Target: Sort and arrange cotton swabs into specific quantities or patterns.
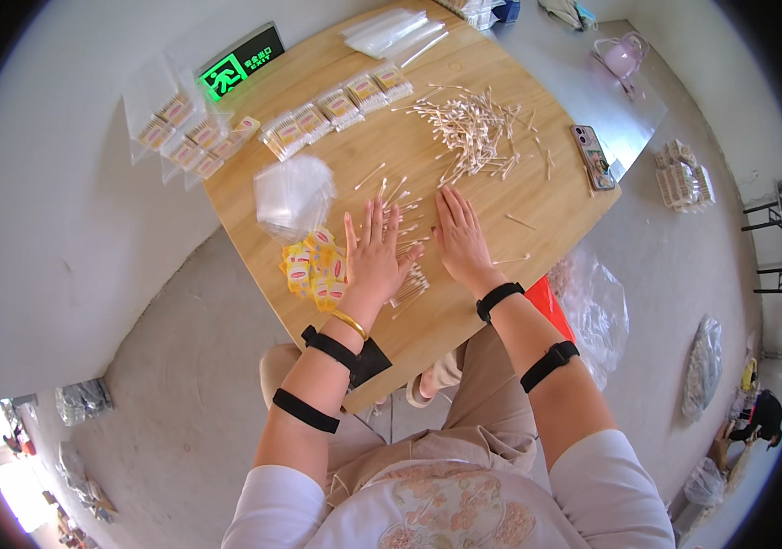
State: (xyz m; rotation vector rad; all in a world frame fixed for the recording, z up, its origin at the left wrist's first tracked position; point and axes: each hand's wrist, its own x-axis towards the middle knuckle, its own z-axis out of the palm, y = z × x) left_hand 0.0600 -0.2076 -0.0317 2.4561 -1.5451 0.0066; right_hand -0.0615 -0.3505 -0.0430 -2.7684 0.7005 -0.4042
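My left hand [375,254] lies flat on a loose row of cotton swabs [412,286], its fingers stretched and the thumb out to the right. Some swabs show around and beside it; those beneath the palm are hidden. To the right of that row rests my right hand [461,242], palm down, fingers straight and close together, with its fingertips near a few stray swabs. Beyond both hands a large heap of cotton swabs [473,133] spreads over the table. Yellow printed cards [304,268] lie left of my left hand, and a stack of clear plastic bags [292,195] lies just beyond them.
A row of filled swab packs [338,108] runs along the wooden table's [537,215] far left side. More bagged packs [181,133] are at the left edge. Clear plastic sleeves [391,35] lie at the far end. A phone [594,157] sits on the right edge.
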